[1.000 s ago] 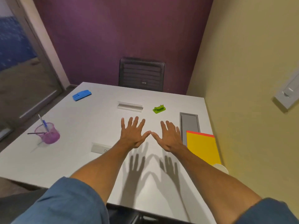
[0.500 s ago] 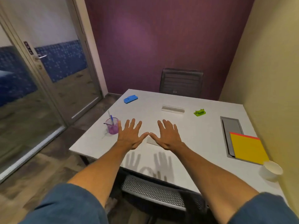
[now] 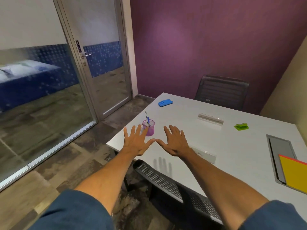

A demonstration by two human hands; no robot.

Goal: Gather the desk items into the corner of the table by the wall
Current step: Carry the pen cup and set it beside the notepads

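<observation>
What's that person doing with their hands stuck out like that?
A person holds the left hand and the right hand out flat, fingers spread and thumbs almost touching, above the near side of the white table. Neither hand holds anything. The desk items lie scattered: a pink pen cup just past the left hand, a blue item at the far edge, a clear stand, a green clip and a yellow notebook. Nothing is gathered yet.

A pink pen cup [image 3: 150, 128], blue block [image 3: 165, 102], clear stand [image 3: 210, 120], green clip [image 3: 241, 126], white card [image 3: 205, 156] and yellow notebook [image 3: 294, 175] lie scattered.
</observation>
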